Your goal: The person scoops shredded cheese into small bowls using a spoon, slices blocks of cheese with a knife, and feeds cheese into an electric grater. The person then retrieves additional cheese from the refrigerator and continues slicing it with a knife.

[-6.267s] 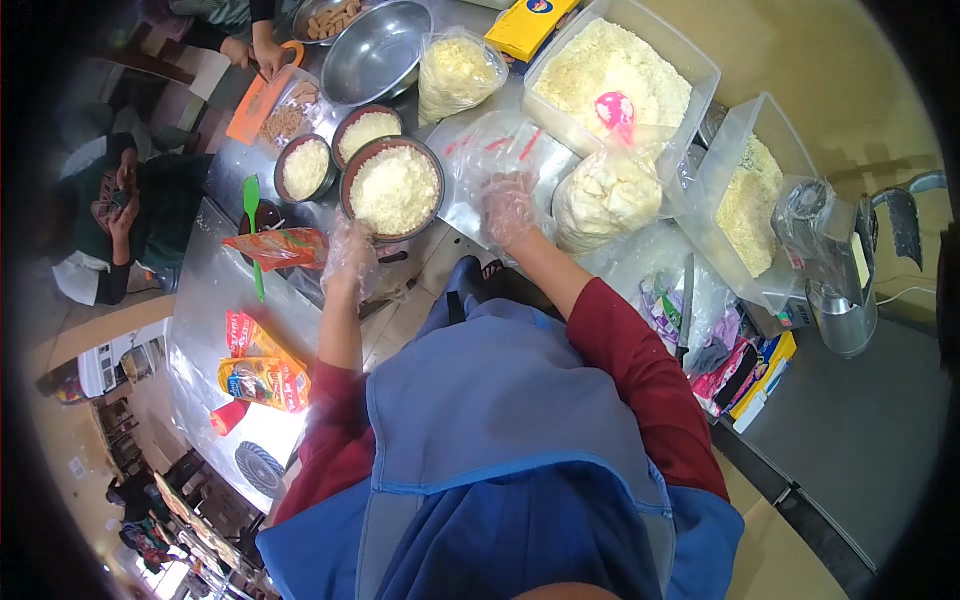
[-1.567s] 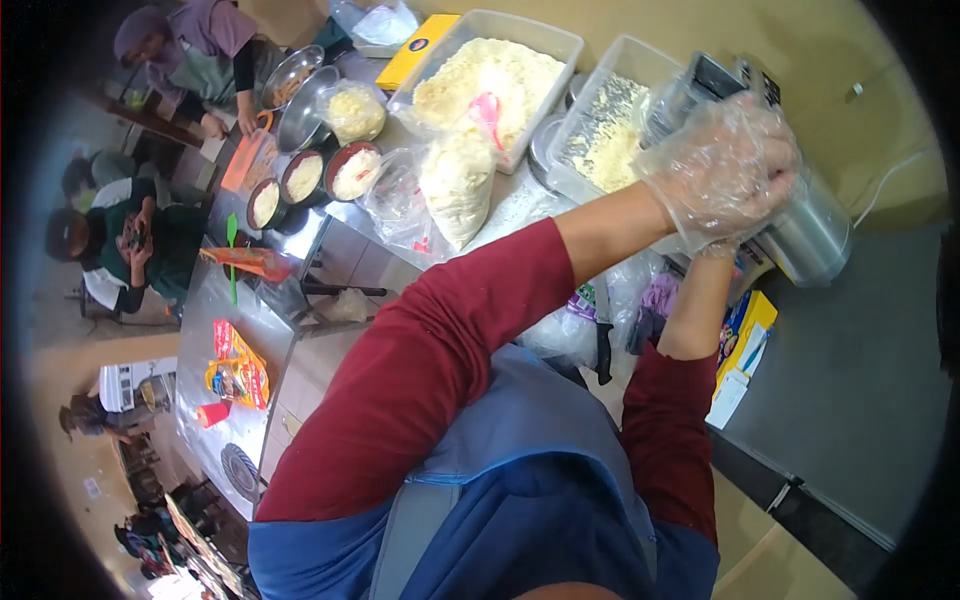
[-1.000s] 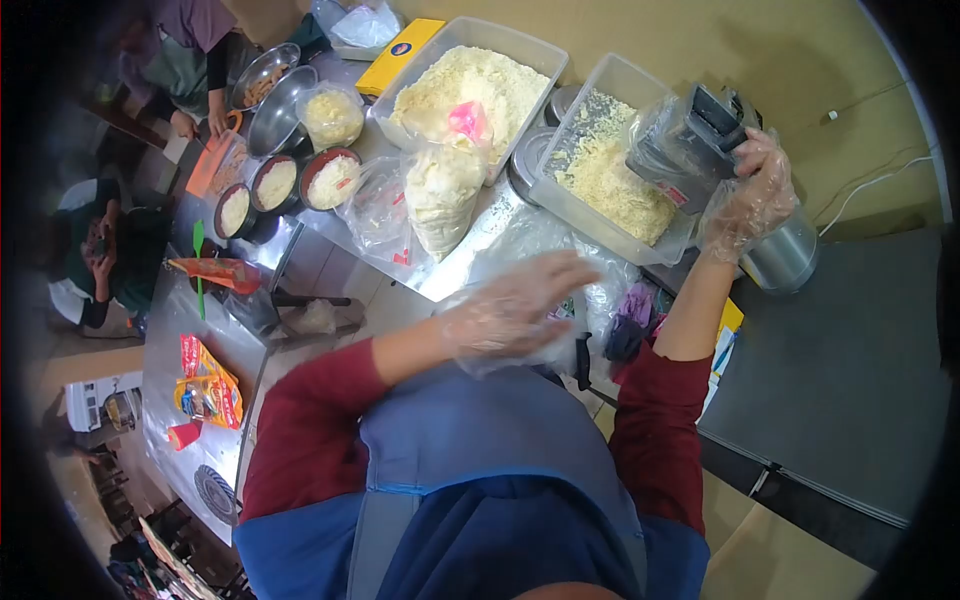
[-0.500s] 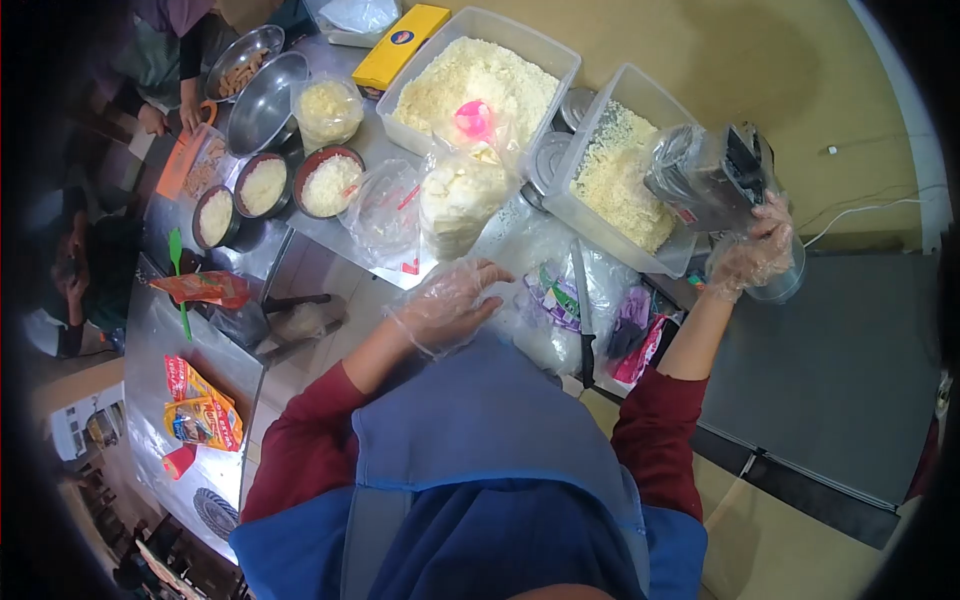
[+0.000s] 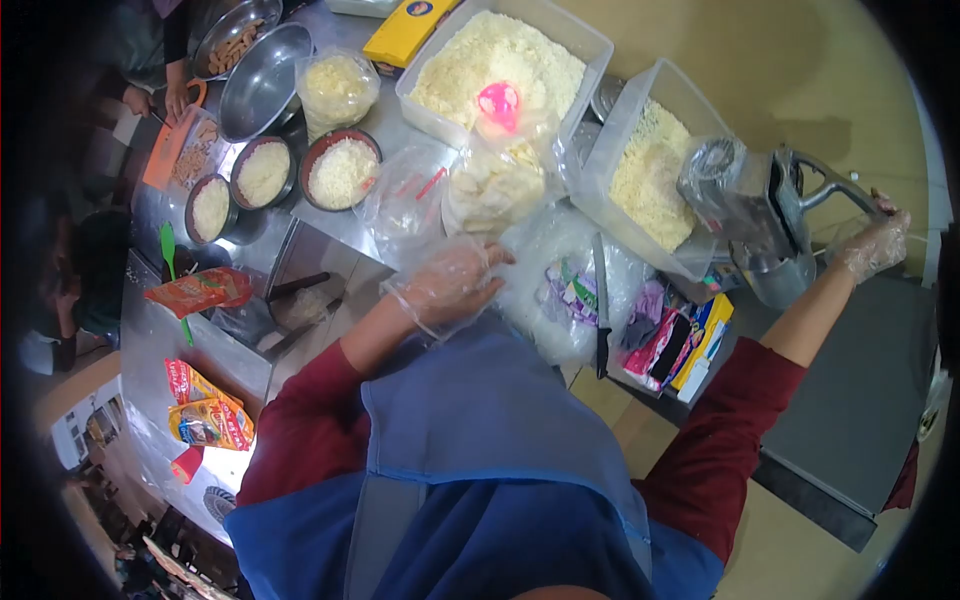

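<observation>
My right hand (image 5: 875, 243), in a clear plastic glove, has its fingers around the end of the lever handle (image 5: 828, 185) of a metal machine that looks like an electric grater (image 5: 785, 215). Plastic film wraps the machine's left end, above a clear bin of pale yellow shreds (image 5: 650, 185). My left hand (image 5: 450, 287), also gloved, holds nothing and has its fingers loosely apart. Just beyond it stands a plastic bag of pale chunks (image 5: 495, 190). A knife with a black handle (image 5: 602, 310) lies on clear plastic bags (image 5: 560, 260) between my arms.
A larger bin of shreds (image 5: 500, 65) holds a pink object (image 5: 499, 104). Bowls of white shreds (image 5: 343, 172), a yellow box (image 5: 410, 30) and metal bowls (image 5: 265, 85) stand leftward. Another person's hands (image 5: 172, 100) work at an orange board (image 5: 170, 150).
My right hand has moved right, away from the machine's body, and the lever handle now stands swung out to the right. My left hand stays near the bag. The view has shifted slightly.
</observation>
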Demonstrator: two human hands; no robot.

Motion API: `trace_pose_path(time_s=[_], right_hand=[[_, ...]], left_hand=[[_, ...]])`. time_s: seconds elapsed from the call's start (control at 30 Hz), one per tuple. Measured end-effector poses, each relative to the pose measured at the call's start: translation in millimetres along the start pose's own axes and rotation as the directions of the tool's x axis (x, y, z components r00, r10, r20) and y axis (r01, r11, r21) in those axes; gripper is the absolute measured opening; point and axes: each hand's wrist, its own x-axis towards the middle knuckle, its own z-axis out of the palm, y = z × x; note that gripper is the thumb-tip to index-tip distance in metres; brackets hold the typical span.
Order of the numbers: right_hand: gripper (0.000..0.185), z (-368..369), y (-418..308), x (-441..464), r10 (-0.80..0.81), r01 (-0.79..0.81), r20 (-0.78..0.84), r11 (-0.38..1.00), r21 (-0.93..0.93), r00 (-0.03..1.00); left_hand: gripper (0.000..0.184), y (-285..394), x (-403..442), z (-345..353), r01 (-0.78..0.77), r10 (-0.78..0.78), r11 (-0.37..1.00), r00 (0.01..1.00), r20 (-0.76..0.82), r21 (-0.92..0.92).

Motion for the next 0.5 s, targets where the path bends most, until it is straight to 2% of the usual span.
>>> trace_pose_path(time_s=[0.03,0.1,0.13,0.2,0.23,0.27,0.3,0.37,0.4,0.43,0.5], right_hand=[[0.032,-2.0,5.9,10.8,-0.017,0.017,-0.002,1.000,0.015,1.000],[0.027,-9.0,21.0,30.3,0.014,-0.004,0.060,0.986,-0.168,0.998],[0.027,-8.6,26.3,44.3,0.002,0.006,0.055,0.987,-0.158,0.999],[0.028,-20.2,40.7,70.3,-0.029,0.087,0.154,0.919,-0.386,0.988],[0.029,-31.5,57.4,91.7,-0.270,0.420,0.323,0.647,-0.637,0.907],[0.031,-41.4,75.3,114.8,-0.384,0.647,0.547,0.210,-0.733,0.744],[0.031,-40.5,89.1,135.6,-0.314,0.619,0.535,0.336,-0.710,0.784],[0.033,-27.0,87.5,151.0,-0.171,0.521,0.509,0.490,-0.699,0.843],[0.034,-17.2,83.7,152.2,-0.104,0.461,0.488,0.540,-0.704,0.867],[0.037,-7.9,78.6,150.6,-0.049,0.413,0.472,0.570,-0.710,0.880],[0.044,12.6,70.5,139.3,0.029,0.342,0.444,0.595,-0.728,0.896]], left_hand=[[0.029,-3.4,1.2,0.4,-0.007,0.008,1.000,1.000,-0.020,0.006],[0.028,-8.1,0.9,1.7,-0.007,0.008,1.000,0.999,0.042,-0.025],[0.028,-8.3,0.7,0.9,-0.023,0.024,1.000,0.999,0.024,-0.018],[0.028,-14.0,0.5,3.0,-0.017,0.017,1.000,0.999,0.049,-0.011],[0.028,-15.5,0.8,2.9,-0.007,0.008,1.000,0.997,0.082,-0.010],[0.028,-9.4,0.6,-2.9,0.017,-0.016,1.000,0.996,0.089,-0.015],[0.028,-8.3,-0.2,-2.3,-0.014,0.015,1.000,0.993,0.116,-0.007],[0.029,-10.3,0.2,-4.3,0.024,-0.023,0.999,0.997,0.068,-0.022],[0.030,-8.5,-0.3,-9.4,0.081,-0.078,0.996,0.990,0.120,-0.020],[0.030,-9.2,-0.8,-11.4,0.032,-0.030,0.999,0.990,0.137,-0.008],[0.030,-13.8,-3.6,-13.5,0.047,-0.046,0.998,0.997,0.063,-0.029]])
